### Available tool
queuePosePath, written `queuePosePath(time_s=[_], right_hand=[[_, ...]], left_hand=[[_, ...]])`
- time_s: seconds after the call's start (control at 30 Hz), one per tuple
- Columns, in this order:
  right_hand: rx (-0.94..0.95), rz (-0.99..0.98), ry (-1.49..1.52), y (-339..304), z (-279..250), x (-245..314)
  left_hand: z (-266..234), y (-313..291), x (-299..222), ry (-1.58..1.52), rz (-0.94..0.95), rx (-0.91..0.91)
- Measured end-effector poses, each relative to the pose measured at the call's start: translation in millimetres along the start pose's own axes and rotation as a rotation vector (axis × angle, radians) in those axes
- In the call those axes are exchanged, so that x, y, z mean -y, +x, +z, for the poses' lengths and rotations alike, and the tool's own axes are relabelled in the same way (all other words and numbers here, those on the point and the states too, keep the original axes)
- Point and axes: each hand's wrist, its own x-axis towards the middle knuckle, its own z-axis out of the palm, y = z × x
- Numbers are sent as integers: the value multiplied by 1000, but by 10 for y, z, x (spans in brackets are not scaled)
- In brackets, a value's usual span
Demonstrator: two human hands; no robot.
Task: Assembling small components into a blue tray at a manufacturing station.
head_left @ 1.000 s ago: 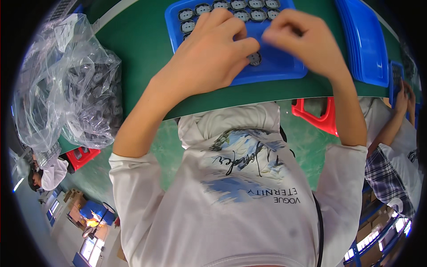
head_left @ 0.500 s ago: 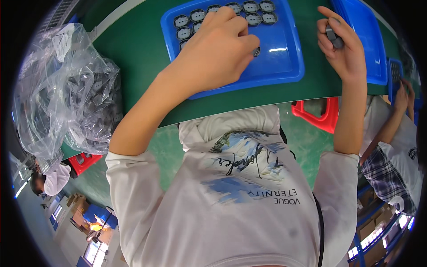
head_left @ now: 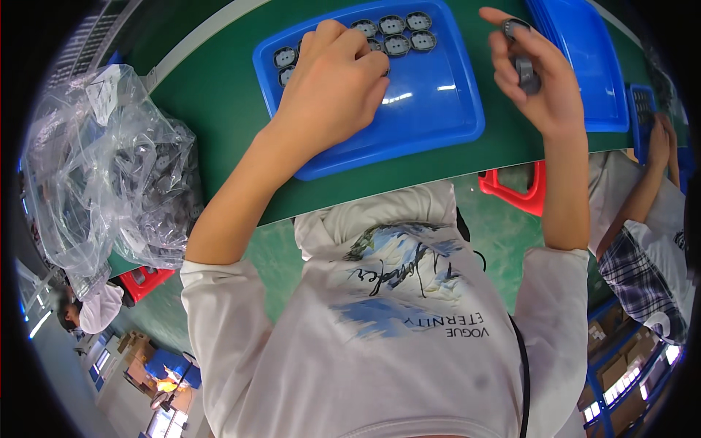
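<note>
My left hand [head_left: 332,87] is over the blue tray [head_left: 431,131], knuckles up and fingers pinched together. The dark edge of a round grey plastic part shows at its fingertips; the rest is hidden by the hand. Rows of similar grey parts [head_left: 392,26] with small holes lie along the tray's far side, some covered by my hand. To the right of the tray, my right hand [head_left: 544,80] is raised, palm turned inward. Its thumb and forefinger pinch one grey part [head_left: 516,29], and more grey pieces [head_left: 527,76] sit in the curled fingers.
A clear plastic bag [head_left: 139,168] full of grey parts stands at the left of the green table [head_left: 226,146]. More blue trays [head_left: 595,73] lie stacked at the right. A red stool [head_left: 518,191] is below the edge. Another person's hands [head_left: 661,146] work at far right.
My left hand has shifted left over the tray. In my right hand a grey part now shows up at the thumb and forefinger. The whole view has shifted slightly.
</note>
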Motion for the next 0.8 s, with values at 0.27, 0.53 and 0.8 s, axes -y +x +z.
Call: queuePosePath(time_s=[0.27, 0.53, 0.8], right_hand=[[154, -218, -958, 26, 475, -167], [179, -713, -1656, 151, 674, -434], [90, -627, -1658, 53, 763, -454]], left_hand=[[3, -19, 9, -35, -20, -4], [-204, -81, 41, -65, -71, -70], [-417, -630, 278, -33, -461, -379]])
